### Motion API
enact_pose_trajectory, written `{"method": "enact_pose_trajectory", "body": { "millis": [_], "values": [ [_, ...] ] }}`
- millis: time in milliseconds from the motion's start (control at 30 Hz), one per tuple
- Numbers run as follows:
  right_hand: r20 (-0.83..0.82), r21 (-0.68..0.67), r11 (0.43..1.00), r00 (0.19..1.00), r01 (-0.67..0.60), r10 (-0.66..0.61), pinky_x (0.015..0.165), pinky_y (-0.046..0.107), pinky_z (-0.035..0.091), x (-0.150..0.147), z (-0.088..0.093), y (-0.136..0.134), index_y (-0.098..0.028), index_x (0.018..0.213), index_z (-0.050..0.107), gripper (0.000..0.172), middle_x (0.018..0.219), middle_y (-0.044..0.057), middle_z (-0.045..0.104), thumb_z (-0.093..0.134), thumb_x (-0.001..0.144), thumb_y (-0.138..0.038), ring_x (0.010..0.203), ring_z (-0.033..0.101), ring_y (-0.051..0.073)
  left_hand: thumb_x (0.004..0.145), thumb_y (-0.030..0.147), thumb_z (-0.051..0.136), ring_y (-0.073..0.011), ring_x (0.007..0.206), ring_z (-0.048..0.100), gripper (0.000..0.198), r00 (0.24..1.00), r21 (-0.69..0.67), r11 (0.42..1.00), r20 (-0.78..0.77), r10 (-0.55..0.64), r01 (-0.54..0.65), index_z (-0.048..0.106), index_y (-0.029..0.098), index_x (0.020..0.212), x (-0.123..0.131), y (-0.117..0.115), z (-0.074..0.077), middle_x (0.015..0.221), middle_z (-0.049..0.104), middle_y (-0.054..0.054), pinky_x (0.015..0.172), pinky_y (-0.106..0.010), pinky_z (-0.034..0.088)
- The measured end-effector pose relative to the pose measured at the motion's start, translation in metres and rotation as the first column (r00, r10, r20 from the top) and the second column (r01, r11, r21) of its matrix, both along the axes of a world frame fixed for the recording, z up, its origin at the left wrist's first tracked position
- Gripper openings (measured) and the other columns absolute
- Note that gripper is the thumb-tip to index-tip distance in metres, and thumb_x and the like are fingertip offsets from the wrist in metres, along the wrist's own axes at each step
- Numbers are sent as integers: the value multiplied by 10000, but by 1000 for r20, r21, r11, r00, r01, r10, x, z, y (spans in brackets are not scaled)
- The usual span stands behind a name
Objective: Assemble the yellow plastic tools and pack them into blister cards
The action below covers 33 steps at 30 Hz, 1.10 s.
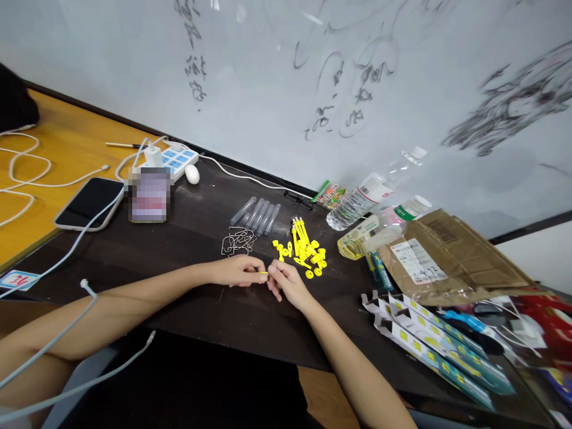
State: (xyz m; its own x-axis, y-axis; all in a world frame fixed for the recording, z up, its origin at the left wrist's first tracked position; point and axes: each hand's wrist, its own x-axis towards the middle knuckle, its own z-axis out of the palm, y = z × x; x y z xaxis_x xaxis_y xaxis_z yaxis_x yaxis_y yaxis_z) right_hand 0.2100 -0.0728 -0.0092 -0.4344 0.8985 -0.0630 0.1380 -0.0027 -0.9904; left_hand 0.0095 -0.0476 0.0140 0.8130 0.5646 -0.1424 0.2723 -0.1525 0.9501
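My left hand (239, 271) is closed in a pinch over the dark table, with a small yellow plastic part (264, 273) showing at its fingertips. Right up against it, my right hand (286, 281) has its thumb and fingers pressed together; what they grip is too small to make out. Just beyond my right hand lies a pile of yellow plastic parts (315, 257), with longer yellow rods (300, 229) behind. Several bent metal wires (239, 240) lie tangled beyond my left hand. Behind them, several clear plastic tubes (263, 217) rest side by side.
Left on the table are a phone (89, 202), a second device (150, 196), a power strip (179, 159) and a white egg-shaped object (192, 174). To the right stand bottles (357, 202) near a brown parcel (451, 256) and long boxes (438, 351). A whiteboard (268, 89) rises behind.
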Motion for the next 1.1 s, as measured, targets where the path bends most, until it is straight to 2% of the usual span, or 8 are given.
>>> {"method": "enact_pose_trajectory", "body": {
  "millis": [100, 233, 500, 700, 833, 933, 1100],
  "values": [
    [-13, 59, 997, 999, 42, -41, 301, 141, 321, 0, 1, -1, -172, 654, 455, 385, 523, -57, 512, 496, 864, -492, 321, 430, 34, 858, 540, 467, -62, 432, 343, 399, 998, 93, 994, 39, 50, -53, 555, 151, 872, 2, 1, -5, 521, 410, 73, 428, -179, 260],
    [-32, 61, 997, 999, 38, -36, 308, 142, 330, -1, 3, -3, -170, 673, 467, 374, 538, -54, 512, 481, 877, -484, 333, 433, 35, 887, 476, 444, -75, 504, 318, 348, 992, 257, 958, 58, 115, -126, 547, 151, 818, 3, 3, -11, 553, 372, 67, 479, -194, 234],
    [-38, 53, 999, 999, 1, 1, 319, 141, 353, -3, 5, -4, -178, 711, 453, 348, 553, -54, 521, 444, 902, -469, 351, 438, 40, 927, 398, 375, -94, 562, 381, 290, 991, 413, 901, 23, 133, -130, 498, 169, 799, 4, -2, -8, 608, 399, 57, 560, -204, 281],
    [-82, -12, 1000, 997, -12, 11, 319, 154, 375, -4, 6, -5, -177, 698, 455, 362, 529, -55, 513, 446, 894, -482, 350, 445, 51, 939, 359, 352, -100, 593, 419, 268, 983, 428, 886, 40, 177, -177, 505, 173, 822, 7, -6, -7, 643, 428, 52, 605, -210, 300],
    [-64, 14, 1000, 998, -2, 3, 325, 145, 360, -3, 3, -4, -173, 680, 454, 374, 523, -57, 509, 454, 890, -482, 340, 434, 39, 935, 352, 357, -95, 571, 388, 257, 975, 403, 889, 51, 217, -219, 502, 174, 819, 8, -7, -9, 629, 409, 57, 591, -210, 292],
    [-73, 10, 1000, 997, 11, -10, 325, 145, 374, -3, 3, -3, -174, 707, 464, 358, 532, -61, 515, 470, 880, -487, 338, 445, 41, 933, 364, 356, -97, 581, 385, 268, 975, 376, 900, 71, 209, -220, 506, 172, 820, 8, -6, -10, 632, 406, 55, 591, -211, 298],
    [-160, -71, 996, 985, 51, -62, 322, 165, 430, -8, 1, -4, -196, 743, 428, 335, 539, -72, 533, 528, 845, -499, 352, 466, 58, 928, 367, 365, -96, 581, 392, 261, 978, 347, 914, 81, 194, -210, 508, 171, 832, 7, -6, -8, 633, 415, 56, 595, -213, 308]
  ]
}}
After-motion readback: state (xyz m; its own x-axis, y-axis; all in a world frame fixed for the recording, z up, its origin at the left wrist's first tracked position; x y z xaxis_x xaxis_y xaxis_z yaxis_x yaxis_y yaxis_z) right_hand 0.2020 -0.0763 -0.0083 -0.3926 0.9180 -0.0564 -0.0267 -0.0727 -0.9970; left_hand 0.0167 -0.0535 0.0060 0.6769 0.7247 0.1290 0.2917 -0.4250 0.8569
